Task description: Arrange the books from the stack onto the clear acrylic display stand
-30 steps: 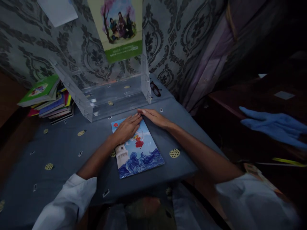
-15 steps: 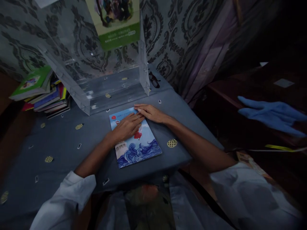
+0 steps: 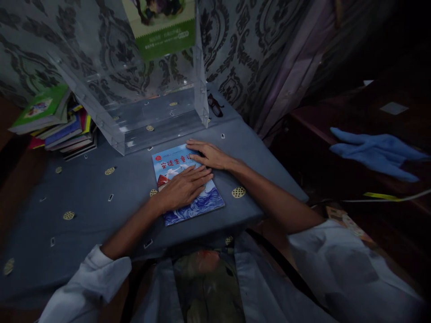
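Observation:
A blue picture book (image 3: 208, 202) with red characters, white birds and painted waves on its cover lies closed on the cloth-covered table (image 3: 131, 224). My left hand (image 3: 183, 186) rests flat across the middle of the cover, its fingers stretched out toward the right edge. At the upper right corner of the book lies my right hand (image 3: 210, 154), fingers extended over the top edge and the title's end. Both hands are open, and neither grips the book. Part of the cover picture is hidden under my left hand.
Behind the book stands a clear acrylic stand (image 3: 158, 134) with a green-bordered book (image 3: 168, 40) at its top. Stacked books (image 3: 63, 123) sit at the left. Dark-framed glasses (image 3: 215, 106) lie right of the stand. A blue glove (image 3: 373, 150) is at the far right.
My left hand has slid down the cover, uncovering the red title and birds. My right hand has stayed near the top right corner, with its fingers more spread. The view has shifted slightly.

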Available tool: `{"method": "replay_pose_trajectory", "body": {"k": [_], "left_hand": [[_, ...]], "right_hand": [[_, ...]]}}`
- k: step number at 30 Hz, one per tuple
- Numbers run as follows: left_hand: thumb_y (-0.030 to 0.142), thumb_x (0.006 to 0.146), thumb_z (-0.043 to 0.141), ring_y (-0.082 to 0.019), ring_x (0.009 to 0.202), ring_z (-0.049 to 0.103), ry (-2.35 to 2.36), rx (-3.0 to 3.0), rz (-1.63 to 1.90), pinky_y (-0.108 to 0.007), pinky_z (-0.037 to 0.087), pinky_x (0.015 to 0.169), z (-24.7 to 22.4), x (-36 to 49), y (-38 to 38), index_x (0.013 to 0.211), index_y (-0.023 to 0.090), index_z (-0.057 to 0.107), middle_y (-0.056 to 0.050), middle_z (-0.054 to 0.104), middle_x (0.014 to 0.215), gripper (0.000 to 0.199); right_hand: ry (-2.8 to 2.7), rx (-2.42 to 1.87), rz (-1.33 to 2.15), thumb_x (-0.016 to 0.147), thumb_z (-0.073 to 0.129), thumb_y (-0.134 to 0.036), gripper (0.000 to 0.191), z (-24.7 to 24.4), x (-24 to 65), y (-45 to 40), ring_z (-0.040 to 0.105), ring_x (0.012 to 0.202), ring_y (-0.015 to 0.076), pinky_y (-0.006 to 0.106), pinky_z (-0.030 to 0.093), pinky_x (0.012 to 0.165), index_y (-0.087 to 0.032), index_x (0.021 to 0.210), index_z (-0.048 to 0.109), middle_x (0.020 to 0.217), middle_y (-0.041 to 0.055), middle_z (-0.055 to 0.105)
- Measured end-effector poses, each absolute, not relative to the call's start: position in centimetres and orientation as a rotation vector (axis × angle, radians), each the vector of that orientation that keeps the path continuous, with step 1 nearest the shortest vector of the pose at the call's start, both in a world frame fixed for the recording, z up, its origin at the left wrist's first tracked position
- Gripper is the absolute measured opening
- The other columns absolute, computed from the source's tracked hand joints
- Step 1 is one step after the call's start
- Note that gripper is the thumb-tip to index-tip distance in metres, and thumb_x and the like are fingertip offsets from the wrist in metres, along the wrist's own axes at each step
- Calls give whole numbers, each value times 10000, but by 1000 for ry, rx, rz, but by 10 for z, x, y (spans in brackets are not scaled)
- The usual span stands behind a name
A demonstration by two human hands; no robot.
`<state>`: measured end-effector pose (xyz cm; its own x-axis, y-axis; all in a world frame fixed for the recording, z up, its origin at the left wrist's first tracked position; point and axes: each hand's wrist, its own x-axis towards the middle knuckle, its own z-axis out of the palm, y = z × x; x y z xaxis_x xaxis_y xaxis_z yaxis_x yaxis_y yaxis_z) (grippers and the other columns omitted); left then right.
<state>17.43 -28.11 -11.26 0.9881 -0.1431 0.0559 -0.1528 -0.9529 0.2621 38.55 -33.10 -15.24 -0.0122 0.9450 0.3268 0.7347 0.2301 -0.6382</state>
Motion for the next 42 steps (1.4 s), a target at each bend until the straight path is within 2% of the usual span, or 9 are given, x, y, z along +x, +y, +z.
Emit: {"method": "replay_pose_trajectory", "body": {"k": [3, 10, 13, 17, 23, 28, 33, 38, 42], "left_hand": [[320, 1077, 290, -171, 1496, 312, -270, 2856, 35, -432, 239, 1241, -110, 168, -290, 1478, 202, 441, -54, 435, 1564, 445], [319, 1076, 311, -171, 1508, 280, -353, 2827, 1, -415, 214, 1247, -108, 155, -309, 1490, 197, 423, -44, 430, 1568, 445], [302, 1075, 311, -175, 1508, 281, -382, 2837, 4, -406, 233, 1242, -108, 150, -317, 1480, 183, 436, -43, 422, 1573, 441], [222, 1056, 335, -171, 1503, 294, -370, 2881, 21, -409, 250, 1236, -109, 143, -330, 1480, 180, 429, -48, 442, 1562, 436], [103, 985, 379, -215, 1500, 307, -208, 3080, 63, -424, 281, 1212, -113, 133, -361, 1505, 99, 363, -128, 409, 1574, 520], [154, 964, 419, -254, 1477, 355, -27, 3131, 147, -443, 280, 1208, -124, 126, -388, 1487, 61, 395, -160, 453, 1539, 532], [316, 874, 538, -320, 1478, 342, 28, 3008, 238, -492, 242, 1223, -132, 119, -402, 1463, 3, 408, -217, 445, 1529, 680], [256, 960, 468, -275, 1452, 396, 141, 3017, 405, -471, 253, 1227, -140, 116, -411, 1407, 40, 479, -199, 537, 1458, 497], [248, 982, 463, -285, 1455, 392, 175, 3067, 457, -480, 274, 1217, -145, 108, -413, 1359, 44, 531, -196, 532, 1464, 434]], "right_hand": [[-1806, -1571, 372, 960, 568, -399, 500, -153, 385, -332, 388, 1455, 284, 526, 311, 1207, -174, 1406, 548, 1533, 109, 482], [-1878, -1623, 293, 980, 523, -409, 545, -154, 382, -333, 345, 1478, 278, 518, 303, 1211, -121, 1441, 499, 1550, 156, 447], [-1885, -1639, 274, 976, 524, -400, 541, -155, 381, -333, 338, 1481, 282, 537, 304, 1207, -139, 1450, 492, 1552, 143, 448], [-1867, -1682, 235, 989, 492, -378, 513, -154, 374, -337, 335, 1483, 284, 569, 307, 1200, -178, 1461, 485, 1553, 116, 454], [-1905, -1729, 248, 1018, 400, -355, 532, -146, 352, -365, 300, 1498, 279, 534, 290, 1221, -108, 1487, 444, 1578, 162, 401], [-1913, -1716, 292, 1024, 399, -349, 539, -146, 338, -405, 275, 1508, 270, 555, 274, 1225, -154, 1526, 390, 1600, 136, 369], [-1871, -1650, 366, 1059, 319, -310, 475, -140, 326, -444, 320, 1490, 232, 548, 299, 1219, -209, 1513, 418, 1565, 104, 437], [-1899, -1591, 374, 1060, 344, -260, 479, -133, 307, -477, 369, 1465, 215, 530, 313, 1220, -245, 1538, 368, 1545, 80, 469], [-1951, -1617, 313, 1050, 386, -230, 542, -136, 296, -495, 367, 1466, 219, 531, 330, 1211, -265, 1577, 266, 1561, 82, 446]]}}
